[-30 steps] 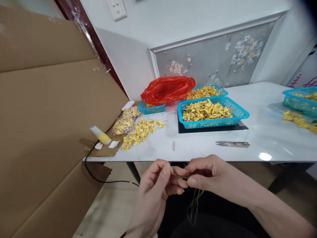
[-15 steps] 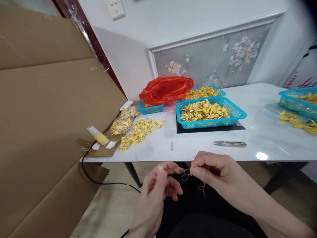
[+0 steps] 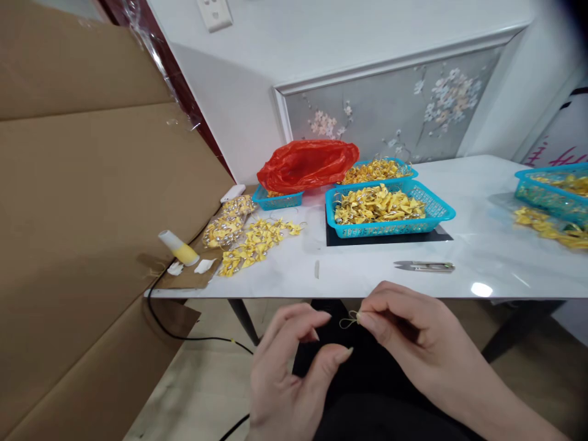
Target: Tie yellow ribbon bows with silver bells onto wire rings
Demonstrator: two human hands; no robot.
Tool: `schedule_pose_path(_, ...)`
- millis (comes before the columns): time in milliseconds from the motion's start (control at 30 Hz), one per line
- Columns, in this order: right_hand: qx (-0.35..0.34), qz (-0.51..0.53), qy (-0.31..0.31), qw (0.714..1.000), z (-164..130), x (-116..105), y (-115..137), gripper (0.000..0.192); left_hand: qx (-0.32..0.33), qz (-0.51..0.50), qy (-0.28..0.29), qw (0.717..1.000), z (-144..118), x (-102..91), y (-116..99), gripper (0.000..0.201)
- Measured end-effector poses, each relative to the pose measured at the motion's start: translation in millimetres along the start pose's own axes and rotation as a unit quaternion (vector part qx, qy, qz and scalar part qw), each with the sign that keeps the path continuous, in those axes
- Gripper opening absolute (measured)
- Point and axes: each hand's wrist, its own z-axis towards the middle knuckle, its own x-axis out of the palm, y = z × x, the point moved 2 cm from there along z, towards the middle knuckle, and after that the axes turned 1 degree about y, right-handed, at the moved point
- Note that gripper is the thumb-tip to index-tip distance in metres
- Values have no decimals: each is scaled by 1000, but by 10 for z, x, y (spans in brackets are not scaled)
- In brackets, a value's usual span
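Between thumb and fingertips, my right hand [image 3: 404, 331] pinches a thin looped cord [image 3: 348, 320] in front of the table edge. The small loops stick out to the left of the pinch. My left hand [image 3: 294, 367] faces them with thumb and fingers apart, holding nothing and not touching the cord. Behind my right hand, a pair of thread snips [image 3: 425, 266] lies on the white table [image 3: 362, 269]. Farther back, a blue basket [image 3: 390, 229] is heaped with yellow ribbon pieces [image 3: 379, 205] that carry silvery beads.
A red plastic bag [image 3: 307, 166] rests over another blue basket [image 3: 278, 201]. Loose yellow pieces [image 3: 257, 242] lie left of centre, beside a thread cone [image 3: 179, 248]. Cardboard [image 3: 92, 214] walls the left side. Another basket [image 3: 551, 190] stands at right. A black cable [image 3: 197, 338] hangs at left.
My left hand has drawn slightly away from the cord, its thumb and fingers spreading apart. The right hand keeps its pinch, shifted slightly right.
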Motion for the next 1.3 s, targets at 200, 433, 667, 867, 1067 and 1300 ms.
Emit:
schedule_pose_path(200,-22,2,13,1000,-22,29,11,22,-50,4,116,992,11,98,106,15)
schedule_pose_path(433,-30,-1,17,999,-33,49,4,22,-76,-27,160,984,-5,144,166,23)
schedule_pose_path(667,-35,1,18,999,-12,78,19,23,-182,-103,202,957,-36,155,239,46)
schedule_pose_path(867,-36,0,16,999,-18,73,4,24,-256,-194,222,921,-29,165,279,29)
schedule_pose_path(1067,-63,-12,8,998,-2,72,25,24,-238,-114,174,949,4,86,321,23)
schedule_pose_path(1300,-103,-122,-16,987,-15,-59,-89,15,-78,214,-170,959,737,-1116,799,28)
